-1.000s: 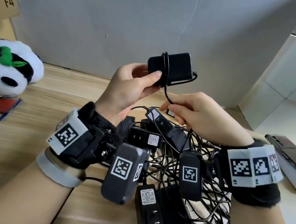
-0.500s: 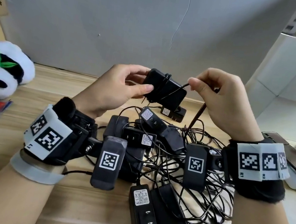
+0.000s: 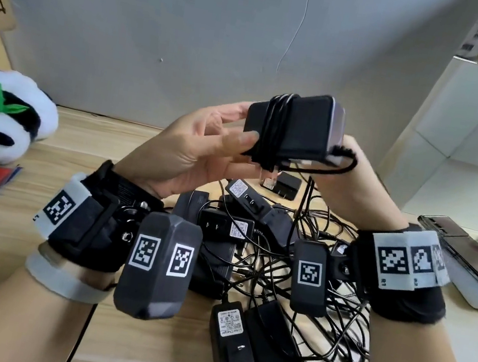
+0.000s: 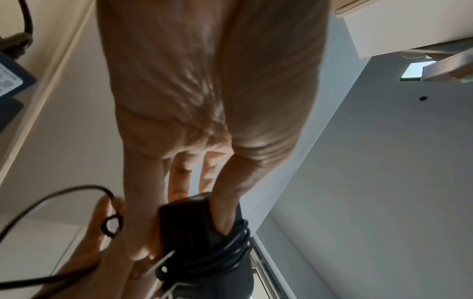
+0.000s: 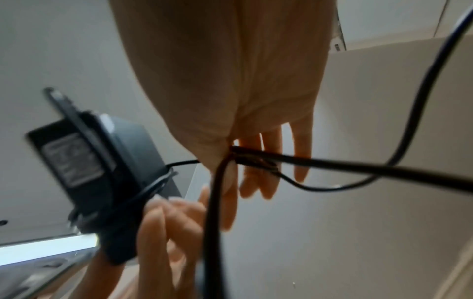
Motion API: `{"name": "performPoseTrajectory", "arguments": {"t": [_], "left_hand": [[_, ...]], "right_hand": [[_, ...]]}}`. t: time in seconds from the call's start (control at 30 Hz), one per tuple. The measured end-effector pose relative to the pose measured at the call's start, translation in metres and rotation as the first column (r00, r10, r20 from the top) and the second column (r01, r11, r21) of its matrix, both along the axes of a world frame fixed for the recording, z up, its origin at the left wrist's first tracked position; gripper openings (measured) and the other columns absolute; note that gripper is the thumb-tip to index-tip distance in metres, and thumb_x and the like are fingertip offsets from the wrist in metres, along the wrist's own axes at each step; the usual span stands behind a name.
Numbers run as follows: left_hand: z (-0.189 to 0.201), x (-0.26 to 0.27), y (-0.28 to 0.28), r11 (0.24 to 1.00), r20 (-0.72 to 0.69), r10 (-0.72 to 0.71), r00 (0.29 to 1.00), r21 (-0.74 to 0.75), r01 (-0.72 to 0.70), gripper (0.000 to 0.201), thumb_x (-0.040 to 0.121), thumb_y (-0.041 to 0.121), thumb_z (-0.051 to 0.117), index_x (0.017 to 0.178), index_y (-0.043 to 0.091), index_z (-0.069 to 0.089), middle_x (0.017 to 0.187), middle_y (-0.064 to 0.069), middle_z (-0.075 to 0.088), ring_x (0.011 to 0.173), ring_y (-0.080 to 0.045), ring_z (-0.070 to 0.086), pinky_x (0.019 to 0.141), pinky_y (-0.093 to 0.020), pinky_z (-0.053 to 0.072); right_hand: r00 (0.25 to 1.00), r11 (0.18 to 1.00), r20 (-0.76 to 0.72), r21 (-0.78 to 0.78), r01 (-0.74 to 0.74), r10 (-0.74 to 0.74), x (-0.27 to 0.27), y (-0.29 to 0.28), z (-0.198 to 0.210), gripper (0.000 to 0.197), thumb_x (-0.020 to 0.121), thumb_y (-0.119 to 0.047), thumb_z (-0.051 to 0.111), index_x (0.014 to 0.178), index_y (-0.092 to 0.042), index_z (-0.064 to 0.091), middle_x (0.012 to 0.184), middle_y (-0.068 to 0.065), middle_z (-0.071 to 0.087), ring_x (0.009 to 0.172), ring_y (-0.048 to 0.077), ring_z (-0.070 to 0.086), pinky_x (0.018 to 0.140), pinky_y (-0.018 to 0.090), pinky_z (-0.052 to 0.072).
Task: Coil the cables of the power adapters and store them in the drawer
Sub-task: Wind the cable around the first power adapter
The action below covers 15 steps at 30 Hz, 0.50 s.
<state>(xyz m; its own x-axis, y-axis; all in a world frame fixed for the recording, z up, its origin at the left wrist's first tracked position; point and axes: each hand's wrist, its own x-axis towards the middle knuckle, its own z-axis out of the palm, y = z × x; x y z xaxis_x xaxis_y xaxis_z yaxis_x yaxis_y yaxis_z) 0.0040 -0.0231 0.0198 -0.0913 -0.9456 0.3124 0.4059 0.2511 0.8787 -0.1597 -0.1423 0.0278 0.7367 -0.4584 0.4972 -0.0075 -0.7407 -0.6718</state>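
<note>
My left hand (image 3: pixel 222 140) holds a black power adapter (image 3: pixel 299 127) up above the table, thumb on its near face and fingers behind. Its thin black cable (image 3: pixel 274 130) is wound in several turns round the adapter's left part. My right hand (image 3: pixel 354 174) sits behind and below the adapter's right end, mostly hidden by it. The right wrist view shows this hand (image 5: pixel 256 161) pinching the cable (image 5: pixel 320 163) at the thumb, with the adapter (image 5: pixel 97 161) to its left. The left wrist view shows the wound adapter (image 4: pixel 202 232) under my fingers.
A tangled pile of black adapters and cables (image 3: pixel 252 245) lies on the wooden table (image 3: pixel 18 240) under my hands. A panda plush (image 3: pixel 0 118) sits at the left and a phone (image 3: pixel 469 258) at the right. A white cabinet (image 3: pixel 472 139) stands at the right.
The adapter has risen. My right hand has swung from above the adapter's right side down behind it, carrying the cable round; more turns lie on the adapter than a second ago.
</note>
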Motion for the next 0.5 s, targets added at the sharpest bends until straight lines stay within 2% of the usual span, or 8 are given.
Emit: {"name": "performPoseTrajectory", "arguments": {"t": [0.03,0.1,0.2,0.27,0.33,0.4,0.43,0.5], "left_hand": [[0.0,-0.002,0.0,1.0,-0.029,-0.011,1.0,-0.006,0.011,0.064,0.083,-0.002,0.059,0.142,-0.001,0.032,0.126,-0.026,0.048,0.108,-0.03,0.063,0.08,-0.032,0.056],[-0.002,-0.003,-0.001,1.0,-0.038,-0.014,0.999,-0.022,0.013,0.063,0.083,-0.004,0.051,0.143,0.002,0.032,0.125,-0.024,0.042,0.109,-0.029,0.063,0.08,-0.033,0.056],[-0.004,-0.006,-0.001,0.998,0.011,-0.026,1.0,-0.049,0.026,0.057,0.083,-0.004,0.056,0.137,-0.003,0.038,0.12,-0.017,0.062,0.107,-0.027,0.063,0.082,-0.033,0.055],[-0.004,-0.007,-0.001,0.997,0.018,-0.054,0.998,-0.063,0.055,0.048,0.082,0.001,0.058,0.128,-0.004,0.046,0.115,-0.016,0.065,0.105,-0.027,0.064,0.083,-0.033,0.055],[-0.003,-0.008,-0.001,0.995,0.016,-0.073,0.997,-0.072,0.074,0.046,0.082,0.003,0.058,0.126,-0.005,0.048,0.114,-0.017,0.065,0.103,-0.029,0.064,0.084,-0.035,0.055],[-0.003,-0.008,-0.002,0.995,0.015,-0.064,0.998,-0.077,0.065,0.046,0.082,0.004,0.059,0.126,-0.006,0.048,0.113,-0.018,0.064,0.102,-0.029,0.064,0.084,-0.036,0.055],[-0.003,-0.008,-0.002,0.995,0.011,-0.057,0.998,-0.077,0.058,0.046,0.082,0.004,0.058,0.126,-0.006,0.047,0.113,-0.018,0.065,0.102,-0.029,0.065,0.084,-0.035,0.055],[-0.003,-0.006,-0.002,0.996,-0.009,-0.05,0.999,-0.078,0.049,0.044,0.083,0.003,0.055,0.126,-0.006,0.047,0.114,-0.017,0.065,0.103,-0.028,0.065,0.085,-0.034,0.055]], "right_hand": [[0.999,1.0,-0.05,0.0,-0.012,0.012,0.002,0.001,-0.004,0.035,0.088,-0.002,0.048,0.076,-0.034,0.056,0.072,-0.019,0.061,0.068,-0.009,0.056,0.068,0.01,0.044],[0.986,0.998,-0.164,-0.053,-0.02,0.012,0.006,0.004,-0.01,0.035,0.088,-0.004,0.042,0.075,-0.035,0.053,0.066,-0.021,0.057,0.059,-0.004,0.051,0.059,0.008,0.038],[0.954,0.991,-0.299,-0.133,0.0,-0.04,0.014,0.002,-0.019,0.02,0.089,-0.01,0.041,0.092,-0.017,0.06,0.079,0.002,0.062,0.068,0.022,0.053,0.068,0.037,0.049],[0.93,0.986,-0.367,-0.164,-0.035,-0.028,0.016,0.001,-0.021,0.024,0.092,-0.021,0.041,0.102,-0.02,0.062,0.092,0.006,0.065,0.083,0.03,0.058,0.081,0.049,0.05],[0.911,0.981,-0.413,-0.185,-0.066,-0.017,0.015,0.003,-0.021,0.025,0.095,-0.025,0.042,0.109,-0.018,0.062,0.102,0.006,0.065,0.094,0.028,0.058,0.087,0.047,0.048],[0.911,0.982,-0.409,-0.185,-0.029,-0.05,0.013,0.002,-0.02,0.023,0.096,-0.027,0.045,0.109,-0.014,0.059,0.101,0.011,0.065,0.095,0.03,0.058,0.087,0.045,0.046],[0.909,0.981,-0.411,-0.192,-0.011,-0.071,0.011,0.002,-0.019,0.023,0.096,-0.028,0.047,0.106,-0.012,0.059,0.098,0.009,0.066,0.093,0.026,0.059,0.084,0.037,0.047],[0.895,0.98,-0.435,-0.2,0.005,-0.093,0.007,0.006,-0.016,0.022,0.096,-0.03,0.048,0.093,-0.011,0.061,0.078,-0.007,0.067,0.074,0.007,0.06,0.066,0.019,0.044]]}}
